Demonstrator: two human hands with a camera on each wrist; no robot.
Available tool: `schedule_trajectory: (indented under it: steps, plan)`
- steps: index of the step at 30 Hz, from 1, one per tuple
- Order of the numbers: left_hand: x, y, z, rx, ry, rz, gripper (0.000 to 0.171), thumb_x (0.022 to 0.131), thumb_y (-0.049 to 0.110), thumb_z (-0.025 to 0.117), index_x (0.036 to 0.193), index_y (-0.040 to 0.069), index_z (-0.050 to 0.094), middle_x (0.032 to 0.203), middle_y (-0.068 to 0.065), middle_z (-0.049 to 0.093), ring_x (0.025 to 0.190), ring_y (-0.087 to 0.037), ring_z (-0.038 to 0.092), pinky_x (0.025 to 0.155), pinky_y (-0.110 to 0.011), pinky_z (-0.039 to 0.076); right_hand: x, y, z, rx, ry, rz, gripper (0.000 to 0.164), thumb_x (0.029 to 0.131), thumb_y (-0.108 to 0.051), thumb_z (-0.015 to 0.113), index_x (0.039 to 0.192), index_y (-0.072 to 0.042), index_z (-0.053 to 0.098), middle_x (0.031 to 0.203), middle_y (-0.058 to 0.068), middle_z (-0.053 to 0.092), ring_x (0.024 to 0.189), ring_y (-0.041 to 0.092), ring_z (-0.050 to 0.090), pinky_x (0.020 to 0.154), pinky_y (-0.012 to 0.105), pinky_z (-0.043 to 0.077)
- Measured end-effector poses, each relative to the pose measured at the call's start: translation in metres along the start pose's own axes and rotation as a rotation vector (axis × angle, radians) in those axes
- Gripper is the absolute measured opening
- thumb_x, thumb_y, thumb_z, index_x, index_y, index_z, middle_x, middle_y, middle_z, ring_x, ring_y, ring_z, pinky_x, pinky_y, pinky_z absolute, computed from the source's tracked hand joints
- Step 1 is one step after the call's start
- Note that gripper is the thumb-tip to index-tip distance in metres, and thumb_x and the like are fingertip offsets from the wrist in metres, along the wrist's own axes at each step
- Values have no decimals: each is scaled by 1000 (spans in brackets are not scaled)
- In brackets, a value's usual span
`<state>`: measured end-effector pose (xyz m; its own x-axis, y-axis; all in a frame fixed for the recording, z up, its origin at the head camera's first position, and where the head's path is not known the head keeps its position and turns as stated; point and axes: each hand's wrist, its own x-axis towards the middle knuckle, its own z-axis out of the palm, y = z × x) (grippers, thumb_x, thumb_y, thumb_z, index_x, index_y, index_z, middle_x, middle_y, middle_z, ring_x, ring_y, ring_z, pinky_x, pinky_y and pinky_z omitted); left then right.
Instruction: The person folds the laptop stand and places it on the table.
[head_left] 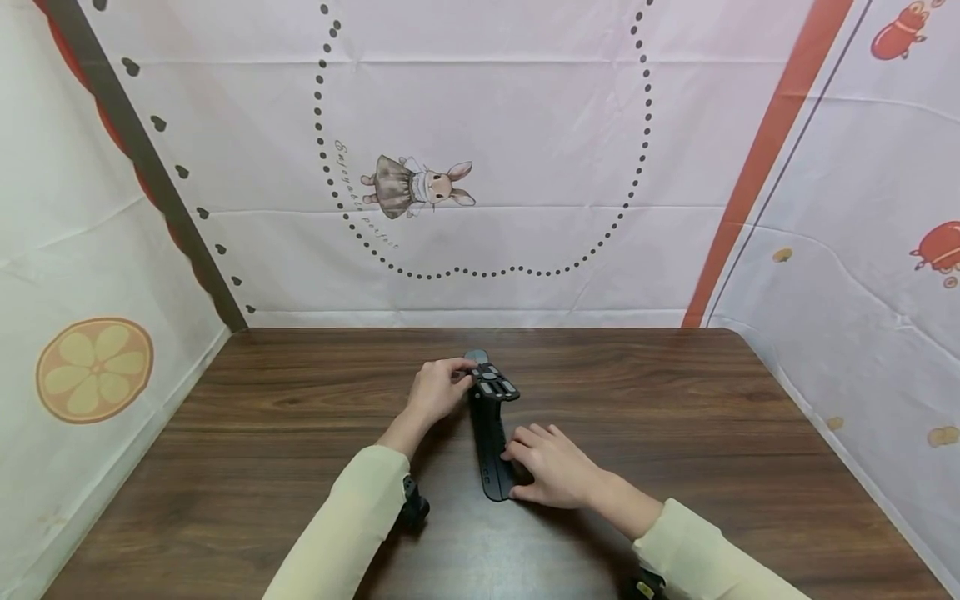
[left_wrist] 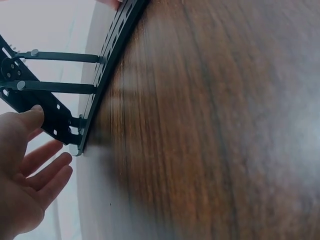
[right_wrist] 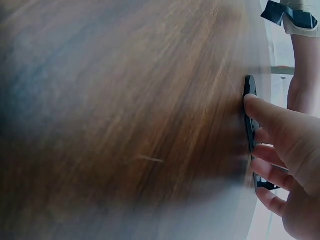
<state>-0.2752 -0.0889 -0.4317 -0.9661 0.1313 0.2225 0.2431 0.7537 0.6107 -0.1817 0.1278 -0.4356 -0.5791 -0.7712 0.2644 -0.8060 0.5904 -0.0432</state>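
Observation:
A black folding stand (head_left: 491, 442) lies lengthwise on the table. Its slotted base is flat, and a raised plate with grey pads (head_left: 495, 382) tilts above the far end. Two flat link bars (left_wrist: 60, 87) join plate and base in the left wrist view. My left hand (head_left: 437, 389) pinches the edge of the raised plate, thumb on its face; the index fingertip is hidden behind it. At the near end, my right hand (head_left: 551, 468) holds the right edge of the base (right_wrist: 250, 115) with thumb and curled fingers.
The stand rests on a dark wood-grain table (head_left: 300, 400). A printed white cloth (head_left: 525, 167) hangs behind the table and along both sides. Black wrist devices (head_left: 412, 504) are strapped over the pale sleeves.

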Motion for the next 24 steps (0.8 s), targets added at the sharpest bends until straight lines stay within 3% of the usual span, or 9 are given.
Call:
schedule_trajectory:
  steps: [16, 24]
  plan:
    - [8, 6, 9, -54, -73, 13, 26, 92, 20, 55, 117, 19, 64, 112, -4, 66, 99, -18, 63, 79, -36, 51, 1, -3, 1, -40, 30, 47, 37, 71, -42, 75, 98, -19, 64, 91, -6, 54, 79, 10, 48, 62, 22, 30]
    - [13, 8, 11, -57, -58, 19, 24, 92, 18, 56, 113, 18, 66, 108, -5, 67, 98, -18, 64, 79, -36, 51, 3, -5, 1, -38, 24, 81, 37, 73, -44, 73, 98, -19, 65, 93, -5, 54, 80, 11, 50, 64, 25, 36]
